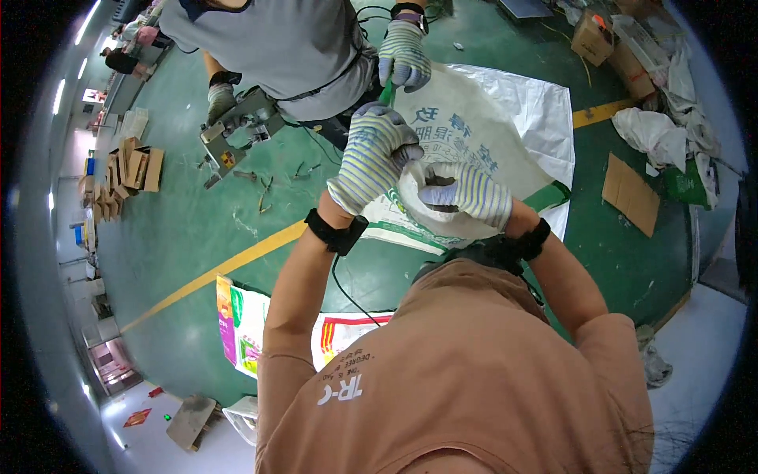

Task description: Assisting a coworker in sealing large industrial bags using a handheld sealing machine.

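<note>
Both my hands wear striped knit gloves, with black bands at the wrists. My left hand is closed on the gathered edge of a large white woven sack. Just to its right, my right hand pinches a bunched fold of that sack, thumb and fingers together. Blue printing and green trim mark the sack, which spreads away from me over the floor. Opposite me stands a co-worker in a grey shirt. The co-worker's gloved hand grips a green corner of the sack; the other holds a portable bag-sewing machine.
Pliers and other small tools lie on the green floor near the machine. Printed sacks are at my left. A flat cardboard piece and heaped white sacks lie at the right. Cardboard boxes stand far left.
</note>
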### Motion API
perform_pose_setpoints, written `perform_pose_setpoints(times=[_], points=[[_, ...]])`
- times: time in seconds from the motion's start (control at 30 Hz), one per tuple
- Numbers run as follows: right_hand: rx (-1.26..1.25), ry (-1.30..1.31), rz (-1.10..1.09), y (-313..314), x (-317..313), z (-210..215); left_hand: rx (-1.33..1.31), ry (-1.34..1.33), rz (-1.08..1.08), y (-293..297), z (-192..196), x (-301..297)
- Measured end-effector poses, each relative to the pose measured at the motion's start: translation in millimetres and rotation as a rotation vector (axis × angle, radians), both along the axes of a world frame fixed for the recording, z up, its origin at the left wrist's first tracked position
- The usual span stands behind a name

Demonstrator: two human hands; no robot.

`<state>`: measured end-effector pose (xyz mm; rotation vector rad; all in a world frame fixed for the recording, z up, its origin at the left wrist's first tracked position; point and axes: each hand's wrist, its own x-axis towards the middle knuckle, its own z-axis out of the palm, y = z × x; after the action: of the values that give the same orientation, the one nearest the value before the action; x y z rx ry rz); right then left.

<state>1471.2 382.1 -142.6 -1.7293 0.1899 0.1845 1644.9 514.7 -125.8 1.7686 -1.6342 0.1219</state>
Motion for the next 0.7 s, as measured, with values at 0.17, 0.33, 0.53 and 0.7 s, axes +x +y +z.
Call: perform_pose_setpoints(times=[0.17, 0.33, 0.53, 0.7], points=[[-0.031, -0.212, -0.125, -4, -15, 5, 0.007, -0.033, 0.050, 3, -8, -7], [-0.459, -0.188, -0.062, -3, -31, 10, 0.089, 0.078, -0.042, 7, 11, -11], [-0.897, -0.275, -0.148, 11, -34, 14, 0.355, -0.107, -0.140, 6, 22, -36], [-0.287, 0.086, 0.014, 9, -39, 10, 0.346, -0.078, -0.078, 14, 15, -42]])
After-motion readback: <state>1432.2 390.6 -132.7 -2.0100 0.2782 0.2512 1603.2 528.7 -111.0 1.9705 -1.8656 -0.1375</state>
